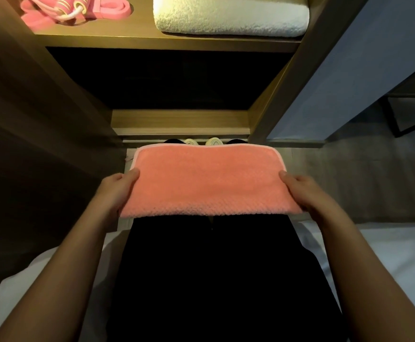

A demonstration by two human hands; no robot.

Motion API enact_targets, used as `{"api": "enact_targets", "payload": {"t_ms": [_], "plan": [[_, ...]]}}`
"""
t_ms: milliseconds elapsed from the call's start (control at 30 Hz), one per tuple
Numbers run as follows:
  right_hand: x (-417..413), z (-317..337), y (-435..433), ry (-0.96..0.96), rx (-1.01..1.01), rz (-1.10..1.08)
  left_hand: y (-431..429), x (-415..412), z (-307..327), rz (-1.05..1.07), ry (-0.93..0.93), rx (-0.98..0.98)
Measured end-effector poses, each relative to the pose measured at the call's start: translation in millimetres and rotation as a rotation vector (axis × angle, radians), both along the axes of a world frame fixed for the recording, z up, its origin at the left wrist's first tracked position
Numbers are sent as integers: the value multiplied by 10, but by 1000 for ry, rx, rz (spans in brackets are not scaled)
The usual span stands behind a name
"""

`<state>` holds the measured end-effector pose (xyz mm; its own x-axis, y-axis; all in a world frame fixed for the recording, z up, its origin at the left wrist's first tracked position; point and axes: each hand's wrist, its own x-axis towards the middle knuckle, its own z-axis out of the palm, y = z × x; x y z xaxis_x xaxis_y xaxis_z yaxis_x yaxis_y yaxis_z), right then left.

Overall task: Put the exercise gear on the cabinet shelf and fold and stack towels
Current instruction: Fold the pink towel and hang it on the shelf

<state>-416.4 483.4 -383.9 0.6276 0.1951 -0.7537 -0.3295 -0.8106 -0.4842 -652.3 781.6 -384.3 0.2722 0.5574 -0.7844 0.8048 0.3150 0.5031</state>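
Observation:
A folded salmon-pink towel (209, 181) is held flat in front of me, below the cabinet. My left hand (116, 191) grips its left edge with the thumb on top and the fingers underneath. My right hand (305, 192) grips the right edge the same way. On the lit wooden shelf (152, 38) above lie a folded white towel (231, 17) at the right and a pink resistance band (110, 8) with a pink-handled jump rope (75, 6) at the left.
Below the lit shelf is a dark open compartment (172, 77). The cabinet's wooden side panels (300, 77) stand left and right. A grey-blue wall (349, 70) is at the right, and white bedding (394, 255) lies behind me. My shoes (201, 141) peek out past the towel.

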Motion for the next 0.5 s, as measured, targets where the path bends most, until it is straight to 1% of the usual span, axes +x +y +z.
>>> {"api": "enact_targets", "payload": {"t_ms": [33, 67, 100, 133, 200, 233, 300, 367, 433, 500], "plan": [[-41, -15, -25, 41, 1, -12, -32, -44, -2, 22, 0, -64], [-83, -36, -32, 39, 1, -18, -72, -69, -16, 25, 2, -91], [-120, -58, -34, -19, -1, -5, -111, -93, -39, 13, 3, -70], [-142, -78, -42, -119, -7, 27, -151, -117, -51, -22, 8, -2], [-162, -83, -65, -325, -3, 76, -207, -166, -39, -106, 11, 194], [-153, -60, -80, -371, 18, 71, -214, -191, -22, -120, -8, 274], [-122, -31, -115, -348, 38, 61, -214, -239, 8, -117, -49, 347], [-140, -45, -158, -302, 25, 90, -246, -297, 9, -120, -56, 349], [-196, -85, -208, -234, 47, 68, -296, -351, -10, -142, -15, 288], [-220, -116, -241, -131, 56, 50, -299, -385, -23, -144, 18, 149]]}}
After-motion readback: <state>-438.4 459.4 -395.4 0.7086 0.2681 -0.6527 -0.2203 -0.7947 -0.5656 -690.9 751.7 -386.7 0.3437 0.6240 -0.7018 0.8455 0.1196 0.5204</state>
